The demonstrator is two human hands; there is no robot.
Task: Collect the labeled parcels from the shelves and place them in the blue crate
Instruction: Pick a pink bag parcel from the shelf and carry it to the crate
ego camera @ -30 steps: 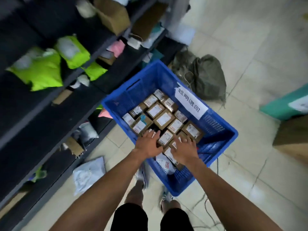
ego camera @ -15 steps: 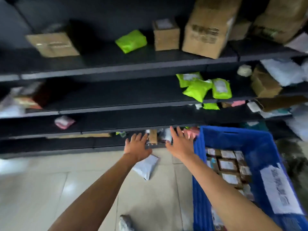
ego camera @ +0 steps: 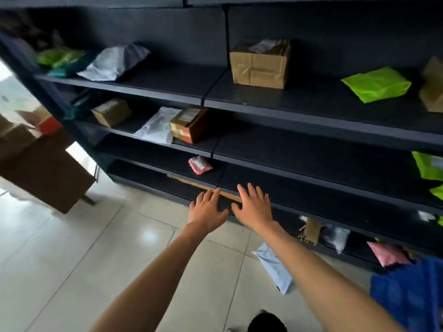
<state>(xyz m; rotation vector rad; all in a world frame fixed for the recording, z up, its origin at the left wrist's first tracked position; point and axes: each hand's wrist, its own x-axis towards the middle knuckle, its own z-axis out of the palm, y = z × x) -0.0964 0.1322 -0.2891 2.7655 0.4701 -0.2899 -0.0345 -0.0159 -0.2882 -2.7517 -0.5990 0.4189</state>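
Note:
My left hand (ego camera: 206,209) and my right hand (ego camera: 254,207) are stretched out side by side, fingers spread and empty, in front of the lower boards of the dark shelf unit (ego camera: 299,113). A small pink parcel (ego camera: 199,165) lies on the shelf just above them. Higher up sit a labeled brown box (ego camera: 189,124), a white mailer (ego camera: 157,127), a smaller box (ego camera: 111,111), a taped carton (ego camera: 260,64) and a green bag (ego camera: 376,83). Only a corner of the blue crate (ego camera: 412,293) shows at the lower right.
A large brown carton (ego camera: 45,171) stands on the tiled floor at the left. A pale blue mailer (ego camera: 275,268) lies on the floor by the shelf base. A pink bag (ego camera: 388,256) and a grey bag (ego camera: 335,237) rest on the bottom shelf.
My view has swung left from the crate to the shelves. Both hands left the parcels in the crate and now reach empty toward the lower shelves.

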